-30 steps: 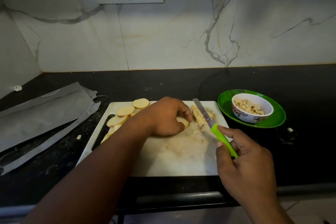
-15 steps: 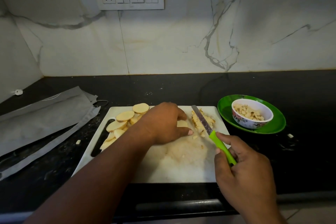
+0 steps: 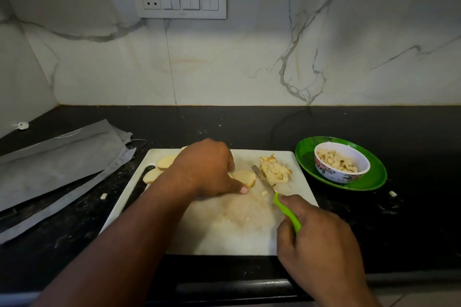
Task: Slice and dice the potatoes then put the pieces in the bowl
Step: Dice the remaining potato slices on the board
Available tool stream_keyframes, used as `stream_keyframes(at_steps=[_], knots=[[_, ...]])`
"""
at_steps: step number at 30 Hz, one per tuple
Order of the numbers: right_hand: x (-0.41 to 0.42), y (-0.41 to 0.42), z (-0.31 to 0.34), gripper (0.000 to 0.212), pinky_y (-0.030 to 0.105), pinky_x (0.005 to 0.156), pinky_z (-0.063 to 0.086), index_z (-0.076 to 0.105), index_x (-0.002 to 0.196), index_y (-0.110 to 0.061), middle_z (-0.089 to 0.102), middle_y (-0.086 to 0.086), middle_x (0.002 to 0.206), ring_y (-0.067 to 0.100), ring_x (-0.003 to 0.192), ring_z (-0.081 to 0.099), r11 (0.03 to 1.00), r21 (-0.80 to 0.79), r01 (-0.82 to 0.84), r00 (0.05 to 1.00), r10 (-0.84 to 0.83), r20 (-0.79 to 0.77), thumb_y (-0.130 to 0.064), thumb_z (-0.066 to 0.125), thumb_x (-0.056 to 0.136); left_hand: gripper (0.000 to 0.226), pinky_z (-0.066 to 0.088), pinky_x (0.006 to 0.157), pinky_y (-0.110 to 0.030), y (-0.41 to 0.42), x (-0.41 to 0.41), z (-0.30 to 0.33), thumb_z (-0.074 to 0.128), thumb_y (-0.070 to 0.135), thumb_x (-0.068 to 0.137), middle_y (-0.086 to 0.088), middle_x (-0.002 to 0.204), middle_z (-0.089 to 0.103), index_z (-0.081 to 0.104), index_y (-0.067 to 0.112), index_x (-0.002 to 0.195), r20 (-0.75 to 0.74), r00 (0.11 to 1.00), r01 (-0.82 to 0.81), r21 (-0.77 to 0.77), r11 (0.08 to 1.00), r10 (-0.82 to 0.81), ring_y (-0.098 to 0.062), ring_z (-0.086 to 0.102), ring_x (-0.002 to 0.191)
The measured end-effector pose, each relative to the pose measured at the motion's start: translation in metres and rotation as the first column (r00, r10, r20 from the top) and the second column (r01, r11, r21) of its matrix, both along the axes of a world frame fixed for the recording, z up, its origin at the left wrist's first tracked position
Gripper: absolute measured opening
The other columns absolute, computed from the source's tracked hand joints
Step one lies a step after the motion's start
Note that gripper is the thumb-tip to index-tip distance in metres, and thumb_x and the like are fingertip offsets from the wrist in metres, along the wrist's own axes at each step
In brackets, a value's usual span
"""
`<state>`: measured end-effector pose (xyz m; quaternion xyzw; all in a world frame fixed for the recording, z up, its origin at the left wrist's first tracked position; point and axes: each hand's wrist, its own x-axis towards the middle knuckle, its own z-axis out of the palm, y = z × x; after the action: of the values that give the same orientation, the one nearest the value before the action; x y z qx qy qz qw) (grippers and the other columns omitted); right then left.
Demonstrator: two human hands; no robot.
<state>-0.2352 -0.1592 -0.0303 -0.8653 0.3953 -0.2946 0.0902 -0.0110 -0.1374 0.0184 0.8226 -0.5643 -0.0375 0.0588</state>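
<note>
Black stone worktop (image 3: 374, 232) carries everything you need, with the grey cloth bags (image 3: 57, 169) lying off to your left, well clear of the work. Your white cutting board (image 3: 212, 237) sits in the middle, and the green plate (image 3: 371, 179) stands just beside its right edge with the floral bowl (image 3: 336, 174) on it.

You look roughly midway, by my reading. The bowl already holds a layer of diced potato, and a further diced pile (image 3: 274, 169) waits on the board's far right corner, not yet moved over. Uncut potato slices (image 3: 159, 167) lie at the board's far left, partly hidden behind your wrist.

Your left hand (image 3: 207, 169) has its fingers curled down over one potato slice (image 3: 245, 176) at mid-board, thumb tip beside it. Your right hand (image 3: 316, 244) is wrapped round the green handle of the knife (image 3: 287, 212), whose blade lies between that slice and the diced pile.

Stray bits (image 3: 392, 193) rest on the worktop. Nothing blocks the way to the bowl.
</note>
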Motion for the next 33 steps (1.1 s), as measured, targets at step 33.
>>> stream_keyframes(at_steps=[33], knots=[[-0.005,0.026,0.025,0.043,0.027,0.045,0.053,0.072,0.097,-0.047,0.067,-0.017,0.067,0.011,0.054,0.065,0.995,0.095,0.032,0.958,-0.003,-0.287,-0.042,0.068,0.055,0.044,0.056,0.093,-0.03,-0.02,-0.007,-0.014,0.087,0.041,0.081,0.007,0.117,0.077,0.078,0.022,0.12,-0.334,0.939,-0.102,-0.061,0.993,0.076,-0.011,0.069,0.099]])
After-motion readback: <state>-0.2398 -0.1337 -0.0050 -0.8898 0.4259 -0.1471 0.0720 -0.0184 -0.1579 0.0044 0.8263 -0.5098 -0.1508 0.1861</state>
